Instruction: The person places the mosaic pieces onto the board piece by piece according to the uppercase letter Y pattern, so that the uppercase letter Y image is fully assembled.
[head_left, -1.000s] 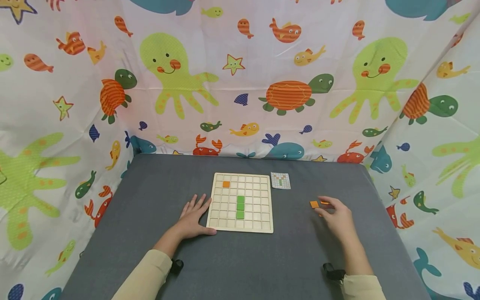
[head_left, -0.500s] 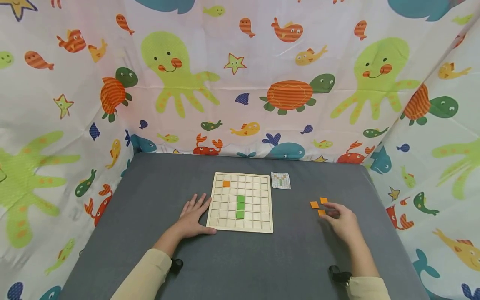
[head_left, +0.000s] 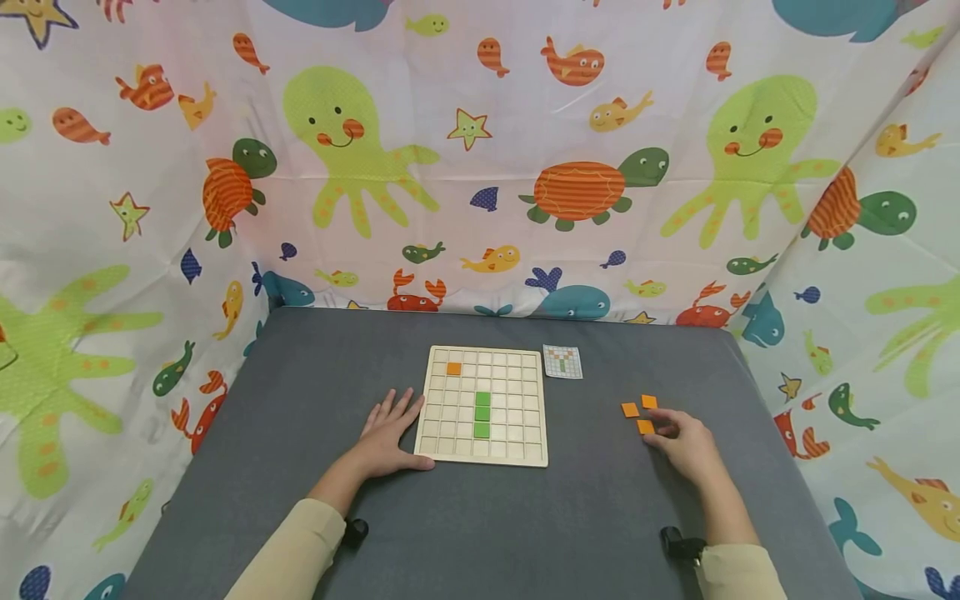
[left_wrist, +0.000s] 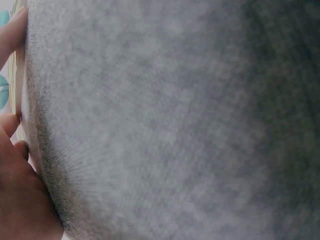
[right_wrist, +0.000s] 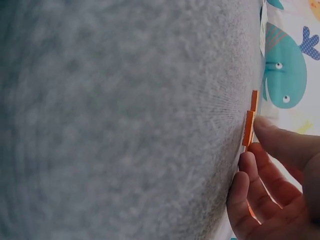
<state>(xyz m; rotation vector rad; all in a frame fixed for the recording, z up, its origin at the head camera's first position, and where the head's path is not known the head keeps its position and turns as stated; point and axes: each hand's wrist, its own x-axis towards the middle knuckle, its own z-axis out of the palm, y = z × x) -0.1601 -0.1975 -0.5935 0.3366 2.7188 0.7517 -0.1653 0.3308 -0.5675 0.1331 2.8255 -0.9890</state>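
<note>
A pale wooden grid board (head_left: 442, 433) lies on the grey table, with one orange tile (head_left: 453, 368) in its upper left and a column of three green tiles (head_left: 482, 414) near the middle. My left hand (head_left: 386, 446) rests spread at the board's left edge, thumb by the lower corner; the left wrist view shows its fingers (left_wrist: 12, 35) against the board's side. To the right, my right hand (head_left: 684, 442) pinches the edge of an orange square tile (head_left: 644, 427) between thumb and fingers, also visible in the right wrist view. Two more orange tiles (head_left: 630, 410) lie just beyond it.
A small printed card (head_left: 562, 362) with a coloured grid pattern lies beside the board's upper right corner. A curtain (head_left: 480, 250) with sea animals hangs behind and at both sides of the table.
My right hand has drawn slightly back and to the right, uncovering the far orange tile, and is now at the nearest one. The left hand and board stay put.
</note>
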